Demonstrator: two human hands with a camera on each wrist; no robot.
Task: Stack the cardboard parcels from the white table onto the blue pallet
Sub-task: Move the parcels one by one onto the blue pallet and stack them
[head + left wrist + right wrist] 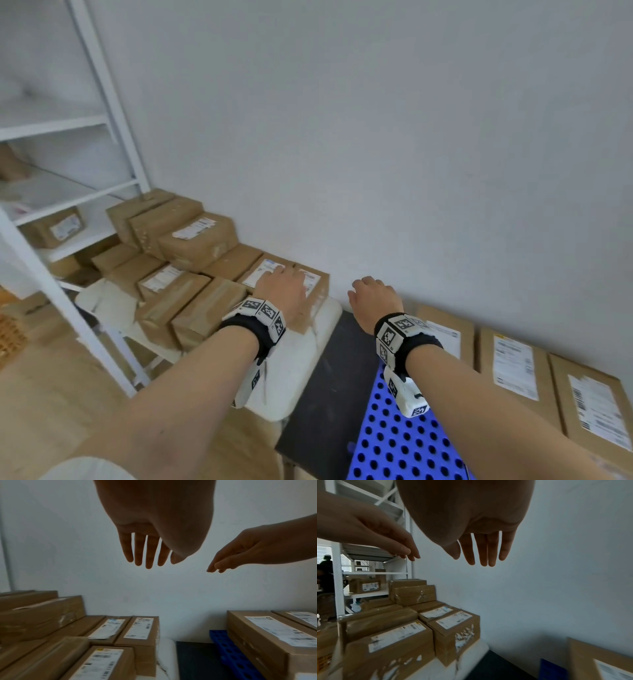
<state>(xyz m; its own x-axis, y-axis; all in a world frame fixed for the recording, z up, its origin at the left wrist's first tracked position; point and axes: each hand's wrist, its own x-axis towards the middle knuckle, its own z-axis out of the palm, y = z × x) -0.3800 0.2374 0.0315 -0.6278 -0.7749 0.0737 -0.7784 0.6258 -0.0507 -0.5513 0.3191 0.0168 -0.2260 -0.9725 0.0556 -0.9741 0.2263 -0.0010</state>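
Observation:
Several brown cardboard parcels (191, 301) are piled on the white table (298, 370), some two layers high at the back left. The rightmost labelled parcel (317, 286) stands at the table's right end by the wall. My left hand (279, 287) hovers over it with straight fingers (147, 555), holding nothing. Just right of the table's end, my right hand (371, 296) hangs in the air with its fingers (481, 551) straight and empty too. The blue perforated pallet (394, 445) lies lower right, with a row of three labelled parcels (513, 370) along the wall.
A white shelf rack (113, 137) with more parcels (54, 228) stands at the left, close behind the table. The grey wall runs right behind parcels and pallet. A dark surface (329, 377) lies under the pallet. A person (325, 574) is far off behind the rack.

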